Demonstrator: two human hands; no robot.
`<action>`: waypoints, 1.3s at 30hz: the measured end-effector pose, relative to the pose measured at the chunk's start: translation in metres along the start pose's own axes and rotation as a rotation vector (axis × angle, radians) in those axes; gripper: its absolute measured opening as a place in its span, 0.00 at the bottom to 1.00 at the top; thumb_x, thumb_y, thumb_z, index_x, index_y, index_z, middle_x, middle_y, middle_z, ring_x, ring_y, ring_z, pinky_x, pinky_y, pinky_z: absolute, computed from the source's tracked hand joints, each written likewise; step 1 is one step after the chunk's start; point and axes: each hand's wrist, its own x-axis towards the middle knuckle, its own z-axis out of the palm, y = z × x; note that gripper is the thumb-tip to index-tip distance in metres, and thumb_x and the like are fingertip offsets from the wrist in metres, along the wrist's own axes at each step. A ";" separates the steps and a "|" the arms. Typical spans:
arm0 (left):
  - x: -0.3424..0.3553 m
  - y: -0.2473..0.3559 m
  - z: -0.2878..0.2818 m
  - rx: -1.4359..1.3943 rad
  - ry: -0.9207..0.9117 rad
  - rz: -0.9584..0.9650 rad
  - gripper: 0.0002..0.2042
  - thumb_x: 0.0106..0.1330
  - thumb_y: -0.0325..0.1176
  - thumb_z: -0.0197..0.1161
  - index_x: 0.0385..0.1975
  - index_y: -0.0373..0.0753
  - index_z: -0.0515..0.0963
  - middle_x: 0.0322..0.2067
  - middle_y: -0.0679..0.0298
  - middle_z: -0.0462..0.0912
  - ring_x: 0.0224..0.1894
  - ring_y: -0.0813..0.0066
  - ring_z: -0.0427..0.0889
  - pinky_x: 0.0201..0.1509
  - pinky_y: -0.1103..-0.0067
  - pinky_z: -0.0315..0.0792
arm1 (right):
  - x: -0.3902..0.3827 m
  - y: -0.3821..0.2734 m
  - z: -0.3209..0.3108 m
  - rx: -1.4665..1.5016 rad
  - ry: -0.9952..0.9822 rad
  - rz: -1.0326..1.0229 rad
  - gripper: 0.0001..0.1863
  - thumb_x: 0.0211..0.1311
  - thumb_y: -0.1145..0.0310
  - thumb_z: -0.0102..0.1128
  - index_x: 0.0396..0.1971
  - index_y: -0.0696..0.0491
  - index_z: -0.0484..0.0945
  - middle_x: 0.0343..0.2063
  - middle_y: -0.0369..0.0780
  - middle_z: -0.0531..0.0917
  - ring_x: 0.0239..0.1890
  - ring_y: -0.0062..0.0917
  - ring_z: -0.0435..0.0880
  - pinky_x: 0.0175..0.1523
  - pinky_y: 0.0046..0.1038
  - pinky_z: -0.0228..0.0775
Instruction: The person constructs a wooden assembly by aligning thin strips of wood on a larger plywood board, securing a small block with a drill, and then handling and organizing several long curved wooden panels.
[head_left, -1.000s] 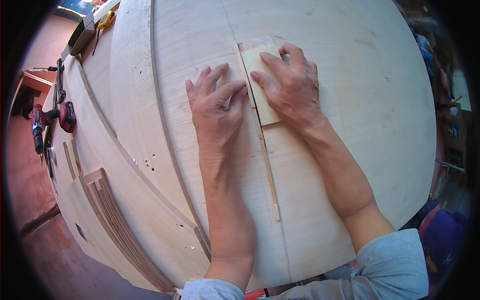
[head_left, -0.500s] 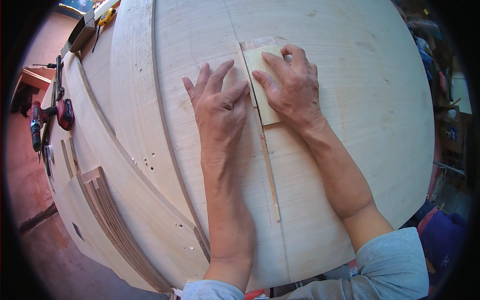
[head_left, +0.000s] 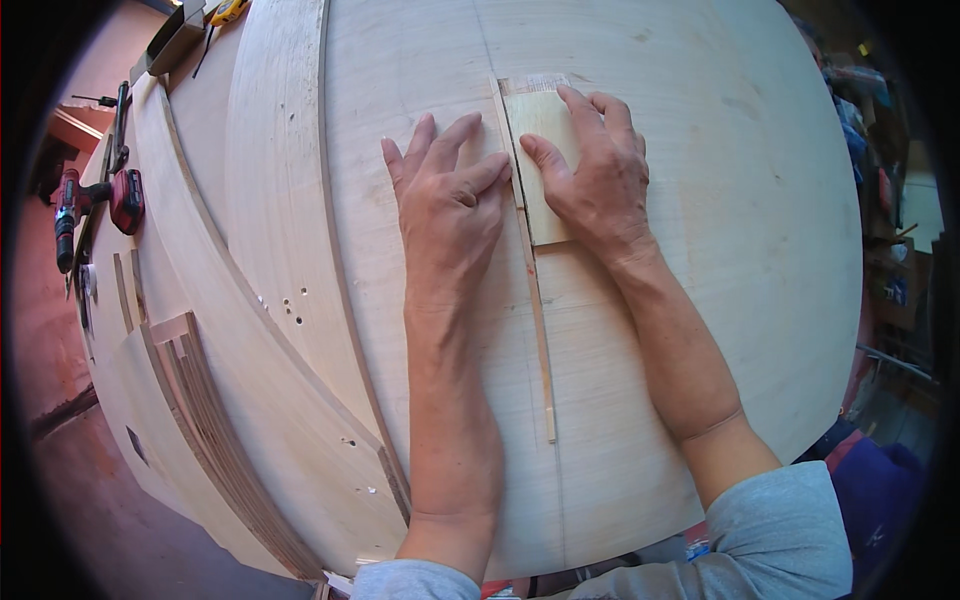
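A small pale wooden block (head_left: 540,150) lies on a large plywood sheet (head_left: 720,250). My right hand (head_left: 595,175) presses flat on the block, fingers spread over its top. A thin wooden strip (head_left: 535,320) runs along the block's left edge and down toward me. My left hand (head_left: 450,205) lies flat on the sheet just left of the strip, its fingertips touching the strip near the block. Neither hand grips anything.
More plywood boards (head_left: 270,200) lie to the left, with a stack of narrow offcuts (head_left: 190,390) at the edge. A red and black cordless drill (head_left: 95,205) rests at the far left. Tools sit at the top left (head_left: 180,30). Cluttered shelves (head_left: 890,200) stand on the right.
My left hand has slid slightly up and right, its fingers closing toward the strip. The right hand and block have stayed in place.
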 end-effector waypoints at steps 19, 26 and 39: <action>-0.002 -0.001 0.001 -0.006 0.001 -0.005 0.07 0.68 0.35 0.75 0.43 0.54 0.95 0.64 0.61 0.86 0.78 0.45 0.69 0.88 0.50 0.42 | 0.001 0.001 -0.002 0.097 -0.006 0.100 0.35 0.56 0.56 0.83 0.62 0.55 0.83 0.50 0.46 0.81 0.48 0.45 0.84 0.55 0.46 0.80; 0.001 -0.001 0.003 -0.018 -0.006 -0.015 0.08 0.68 0.34 0.76 0.44 0.53 0.95 0.64 0.61 0.86 0.78 0.46 0.69 0.87 0.48 0.42 | 0.003 0.004 -0.003 0.109 -0.036 0.083 0.34 0.58 0.58 0.82 0.64 0.53 0.82 0.50 0.44 0.80 0.48 0.44 0.83 0.55 0.45 0.79; -0.002 0.002 -0.002 -0.022 -0.006 -0.008 0.09 0.66 0.32 0.76 0.44 0.53 0.95 0.65 0.61 0.85 0.77 0.45 0.69 0.87 0.46 0.41 | 0.001 -0.002 -0.009 0.138 -0.063 0.066 0.30 0.63 0.63 0.79 0.65 0.50 0.82 0.52 0.43 0.81 0.52 0.43 0.83 0.58 0.44 0.78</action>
